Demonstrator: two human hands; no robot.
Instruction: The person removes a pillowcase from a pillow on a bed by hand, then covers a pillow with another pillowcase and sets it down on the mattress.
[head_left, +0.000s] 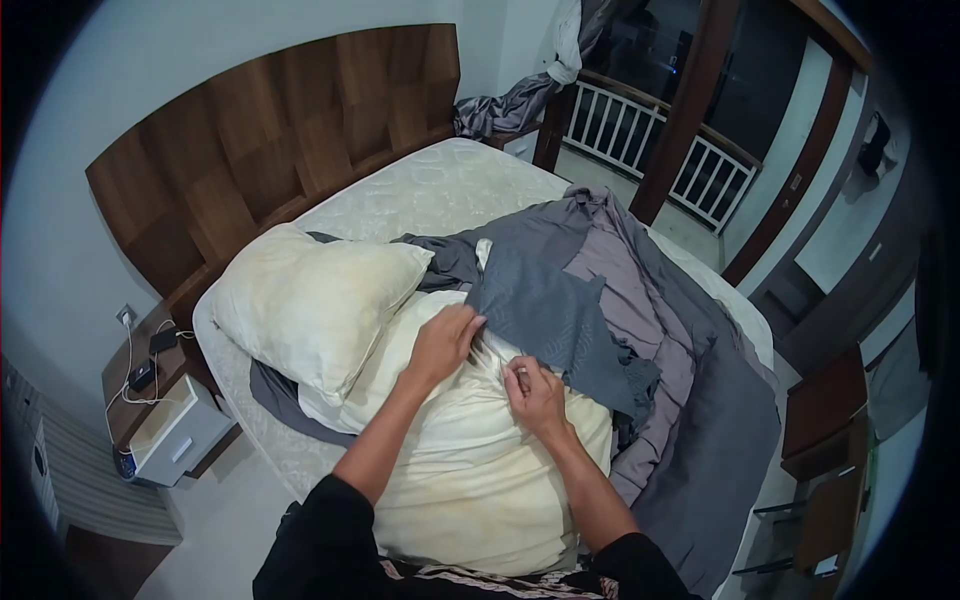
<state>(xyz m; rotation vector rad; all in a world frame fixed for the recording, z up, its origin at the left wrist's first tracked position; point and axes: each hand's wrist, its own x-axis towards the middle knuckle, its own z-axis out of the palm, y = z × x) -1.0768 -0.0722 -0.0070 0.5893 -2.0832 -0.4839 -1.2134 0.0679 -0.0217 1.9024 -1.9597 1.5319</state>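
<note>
A cream, yellow-stained pillow [470, 490] lies against my body at the near side of the bed. Over its far end is a blue-grey patterned cloth [545, 310] that looks like a pillowcase. My left hand [445, 345] is closed, fingertips pinching at the cloth's near-left edge, where it meets the cream fabric. To its right, my right hand [537, 397] has its fingers curled on gathered cream fabric of the pillow. The fingertips of both hands are partly hidden. A second stained cream pillow [310, 300] rests to the left, touching neither hand.
A crumpled grey duvet [700, 410] covers the right side of the bare mattress [420, 190]. The wooden headboard [290, 130] stands behind. At left is a nightstand [150, 400] with its drawer pulled out and cables on top. A balcony door [690, 110] is at back right.
</note>
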